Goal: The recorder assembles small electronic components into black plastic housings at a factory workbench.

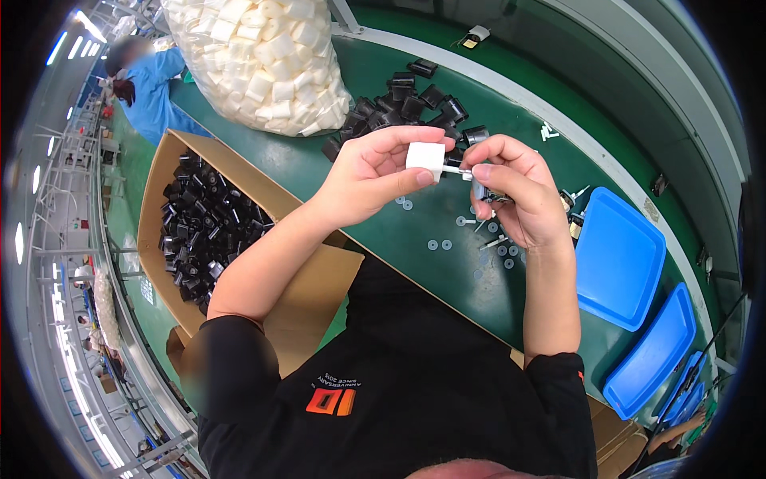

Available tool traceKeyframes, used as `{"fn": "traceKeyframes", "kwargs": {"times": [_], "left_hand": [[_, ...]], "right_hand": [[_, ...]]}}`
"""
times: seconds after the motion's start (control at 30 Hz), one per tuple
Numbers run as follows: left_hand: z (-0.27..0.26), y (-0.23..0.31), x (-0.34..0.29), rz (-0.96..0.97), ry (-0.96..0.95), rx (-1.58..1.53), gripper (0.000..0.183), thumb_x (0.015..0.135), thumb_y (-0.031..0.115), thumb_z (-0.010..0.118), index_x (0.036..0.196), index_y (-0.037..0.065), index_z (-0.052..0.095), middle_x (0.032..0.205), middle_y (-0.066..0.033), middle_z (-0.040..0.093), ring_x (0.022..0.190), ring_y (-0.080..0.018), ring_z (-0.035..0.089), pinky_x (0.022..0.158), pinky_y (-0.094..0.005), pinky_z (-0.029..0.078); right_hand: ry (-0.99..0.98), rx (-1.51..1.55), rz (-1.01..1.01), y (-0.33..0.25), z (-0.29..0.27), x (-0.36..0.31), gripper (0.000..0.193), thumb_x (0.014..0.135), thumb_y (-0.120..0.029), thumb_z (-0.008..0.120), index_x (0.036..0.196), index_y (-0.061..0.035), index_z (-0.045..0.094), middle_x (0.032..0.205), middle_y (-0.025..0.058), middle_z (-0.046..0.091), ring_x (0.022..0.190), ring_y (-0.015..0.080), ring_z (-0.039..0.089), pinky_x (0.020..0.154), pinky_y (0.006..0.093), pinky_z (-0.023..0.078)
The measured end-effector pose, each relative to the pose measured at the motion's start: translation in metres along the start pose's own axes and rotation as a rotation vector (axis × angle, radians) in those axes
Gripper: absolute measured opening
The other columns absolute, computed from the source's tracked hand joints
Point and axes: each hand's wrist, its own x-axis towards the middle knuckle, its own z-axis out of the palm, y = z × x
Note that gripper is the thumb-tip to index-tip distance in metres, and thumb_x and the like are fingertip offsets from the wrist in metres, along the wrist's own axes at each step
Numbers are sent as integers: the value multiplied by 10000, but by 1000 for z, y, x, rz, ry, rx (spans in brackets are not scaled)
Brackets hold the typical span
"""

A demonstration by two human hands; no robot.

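Above the green work surface (471, 291), my left hand (375, 176) pinches a white, box-shaped plastic housing (424, 161) between thumb and fingers. My right hand (523, 191) is closed on a small part (481, 190) with a thin white stem, its body mostly hidden by the fingers. The stem points left into or against the housing's right side; I cannot tell how deep it sits. Several small pale washers (433, 245) lie on the surface below my hands. Just beyond my fingers is a heap of black plastic housings (407, 102).
A clear bag of white housings (275, 72) stands at the far left. Left of me, a cardboard box (315, 279) holds many black parts (203, 215). Blue trays (621, 259) lie along the right side. A person in blue (159, 96) is at the upper left.
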Motion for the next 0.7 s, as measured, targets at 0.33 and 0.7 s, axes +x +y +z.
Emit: {"fn": "traceKeyframes", "kwargs": {"times": [0.33,0.7], "left_hand": [[2,-4,-1,23,-2,28,474,878,-76,601,1334,-38,480,1325,-179,552,1148,-187,582,962,-308,489],[11,-4,3,6,-61,85,484,860,-45,662,1321,1,523,1262,-98,592,1086,-151,596,856,-278,514]], "right_hand": [[-26,17,5,5,4,1,106,859,-47,643,950,-11,603,865,64,619,650,106,600,514,209,491],[38,35,-64,16,12,6,192,868,-102,666,967,-90,502,997,30,566,820,104,579,555,233,471]]}}
